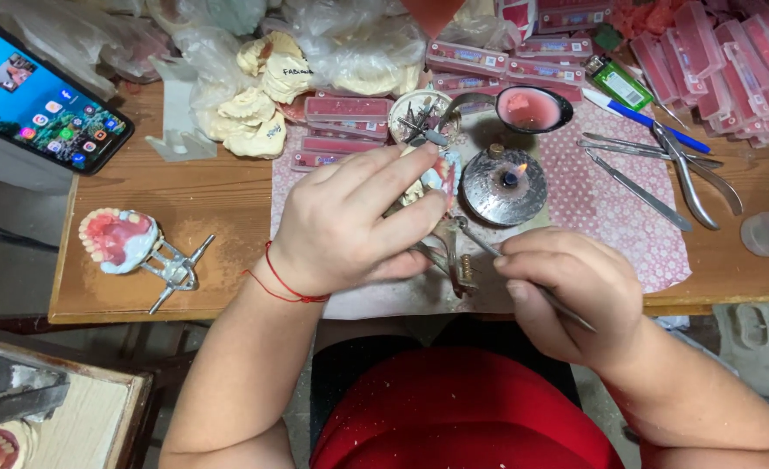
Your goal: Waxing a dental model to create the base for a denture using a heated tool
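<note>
My left hand (358, 221) grips a denture model (436, 178) with pink gums and white teeth, mounted on a metal articulator (449, 260). A red string circles that wrist. My right hand (571, 291) holds a thin metal wax tool (523, 278), its tip pointing up-left toward the model. Just beyond the hands a small round metal spirit burner (503, 187) stands with a lit flame.
On the wooden bench (219, 208) lie a second denture on an articulator (137, 247), plaster casts (258, 108), pink tooth-card boxes (349, 117), a bowl of pink wax (532, 108), pliers and instruments (679, 174), a green lighter (619, 82) and a lit phone (37, 100).
</note>
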